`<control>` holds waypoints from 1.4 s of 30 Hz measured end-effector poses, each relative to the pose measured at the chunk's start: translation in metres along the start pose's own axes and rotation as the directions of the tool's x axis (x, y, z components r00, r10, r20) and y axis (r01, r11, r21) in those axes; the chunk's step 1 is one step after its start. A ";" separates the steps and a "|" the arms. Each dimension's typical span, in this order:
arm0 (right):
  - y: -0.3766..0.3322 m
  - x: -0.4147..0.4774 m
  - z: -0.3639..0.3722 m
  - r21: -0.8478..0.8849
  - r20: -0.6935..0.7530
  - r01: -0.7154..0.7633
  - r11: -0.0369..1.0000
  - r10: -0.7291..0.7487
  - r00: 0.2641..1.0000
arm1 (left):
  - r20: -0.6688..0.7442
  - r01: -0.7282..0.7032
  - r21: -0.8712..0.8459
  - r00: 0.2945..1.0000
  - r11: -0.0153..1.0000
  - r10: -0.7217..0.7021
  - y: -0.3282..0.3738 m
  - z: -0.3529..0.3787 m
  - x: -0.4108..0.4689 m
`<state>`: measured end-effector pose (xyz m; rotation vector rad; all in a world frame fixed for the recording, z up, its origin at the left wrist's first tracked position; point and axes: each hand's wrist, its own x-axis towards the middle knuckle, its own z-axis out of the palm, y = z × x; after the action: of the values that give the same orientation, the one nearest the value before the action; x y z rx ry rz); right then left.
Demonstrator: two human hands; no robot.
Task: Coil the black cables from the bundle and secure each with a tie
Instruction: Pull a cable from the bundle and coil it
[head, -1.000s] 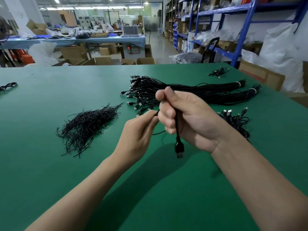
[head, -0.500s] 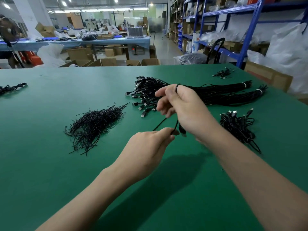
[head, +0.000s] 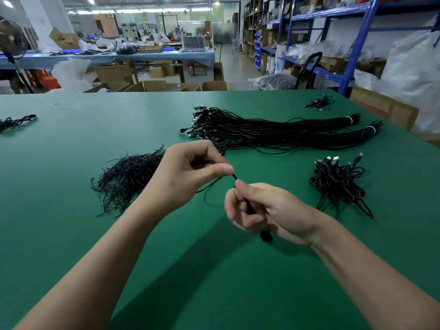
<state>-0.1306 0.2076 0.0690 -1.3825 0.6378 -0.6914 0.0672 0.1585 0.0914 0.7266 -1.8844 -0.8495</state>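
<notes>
Down comes the right hand (head: 269, 210), fingers curled round one black cable (head: 247, 204) above the table (head: 71, 139); left hand (head: 190, 172) up now, pinching it higher. Coiling looks barely begun; next, I'd say, gather trailing slack near the bundle (head: 273, 132) into loops.

The table (head: 71, 234) has a matt green top, even and slightly fibrous like felt or a mat, with soft sheen only where light falls. The bundle (head: 273, 134) is smooth black plastic-sheathed cable with a faint gloss, ending in bright silvery metal plugs (head: 190, 132), and is cinched by white bands (head: 349, 119) of unclear material. The pile of ties (head: 128, 177) looks like thin, stiff, black-coated wire. The held cable (head: 247, 203) and the coiled cables (head: 338, 184) share that smooth black sheath. Beyond are dull brown cardboard boxes (head: 147, 86), glossy blue-painted metal shelving (head: 357, 44) and crinkled white plastic sacks (head: 414, 75).
</notes>
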 end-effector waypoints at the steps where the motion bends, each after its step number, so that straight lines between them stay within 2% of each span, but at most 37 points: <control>1: -0.001 -0.001 0.002 0.077 0.021 0.045 0.996 -0.047 0.999 | -0.029 0.013 -0.061 0.999 0.998 -0.015 -0.007 0.006 0.001; 3: -0.006 -0.002 0.005 0.174 -0.039 0.162 0.971 -0.157 0.987 | -0.077 0.040 -0.174 0.996 0.984 -0.054 -0.021 0.024 -0.001; 5: -0.013 0.002 0.007 0.185 -0.185 0.285 0.941 -0.251 0.950 | -0.073 0.100 -0.238 0.990 0.966 -0.120 -0.031 0.046 -0.009; 7: -0.018 0.006 0.004 0.145 -0.324 0.377 0.915 -0.316 0.892 | -0.024 0.150 -0.219 0.987 0.964 -0.159 -0.037 0.063 -0.019; 9: -0.022 0.010 -0.003 0.009 -0.421 0.413 0.911 -0.371 0.828 | 0.035 0.147 -0.107 0.989 0.983 -0.144 -0.037 0.072 -0.026; 12: -0.023 0.015 -0.017 -0.348 -0.491 0.311 0.885 -0.454 0.744 | 0.056 0.062 0.188 0.996 0.980 -0.074 -0.027 0.070 -0.025; 14: -0.022 0.019 -0.025 -0.576 -0.504 0.141 0.805 -0.486 0.714 | 0.094 -0.047 0.421 0.996 0.906 0.008 -0.016 0.064 -0.020; 15: -0.021 0.019 -0.027 -0.667 -0.501 0.040 0.744 -0.488 0.715 | 0.128 -0.103 0.496 0.991 0.862 0.044 -0.009 0.059 -0.018; 17: -0.017 0.016 -0.032 -0.743 -0.493 -0.108 0.661 -0.430 0.756 | 0.189 -0.203 0.531 0.975 0.823 0.118 0.002 0.048 -0.014; 19: -0.014 0.011 -0.032 -0.686 -0.470 -0.126 0.717 -0.305 0.828 | 0.203 -0.270 0.533 0.961 0.802 0.189 0.011 0.034 -0.007; 21: -0.011 0.006 -0.027 -0.507 -0.375 -0.078 0.858 -0.138 0.917 | 0.146 -0.257 0.513 0.966 0.819 0.212 0.013 0.021 0.001; 22: -0.010 0.003 -0.024 -0.386 -0.306 -0.072 0.920 -0.055 0.950 | 0.107 -0.212 0.458 0.977 0.863 0.184 0.011 0.017 0.004; 24: -0.008 -0.002 -0.018 -0.173 -0.148 -0.059 0.983 0.033 0.988 | 0.055 -0.091 0.229 0.995 0.969 0.080 0.004 0.012 0.010; 26: -0.008 -0.005 -0.012 0.016 -0.008 0.000 1.000 0.000 1.000 | 0.015 -0.016 -0.013 1.000 1.000 0.016 -0.004 0.016 0.011; 28: -0.011 -0.005 -0.006 0.190 0.049 0.093 0.977 -0.104 0.993 | -0.039 0.005 -0.145 0.999 0.989 -0.011 -0.012 0.028 0.009; 30: -0.018 -0.001 -0.003 0.304 -0.016 0.222 0.926 -0.228 0.974 | -0.052 0.051 -0.190 0.997 0.980 -0.062 -0.021 0.043 0.003; 32: -0.026 0.004 -0.003 0.334 -0.157 0.341 0.879 -0.304 0.939 | -0.011 0.093 -0.131 0.995 0.987 -0.095 -0.026 0.056 -0.007; 34: -0.030 0.009 -0.006 0.197 -0.323 0.396 0.897 -0.321 0.890 | 0.029 0.103 0.010 0.994 0.995 -0.103 -0.026 0.064 -0.015; 37: -0.029 0.014 -0.008 -0.157 -0.491 0.297 0.942 -0.336 0.804 | 0.057 0.046 0.230 0.997 0.972 -0.060 -0.018 0.067 -0.019; 39: -0.026 0.016 -0.009 -0.360 -0.543 0.199 0.912 -0.378 0.750 | 0.098 0.020 0.397 0.993 0.917 -0.064 -0.009 0.065 -0.018; 42: -0.021 0.015 -0.015 -0.606 -0.568 0.055 0.793 -0.480 0.669 | 0.135 -0.004 0.620 0.986 0.785 -0.101 0.005 0.055 -0.018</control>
<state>-0.1333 0.1855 0.0881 -1.7650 1.3323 -1.4146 0.0242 0.1896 0.0669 1.1334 -2.3295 -0.2975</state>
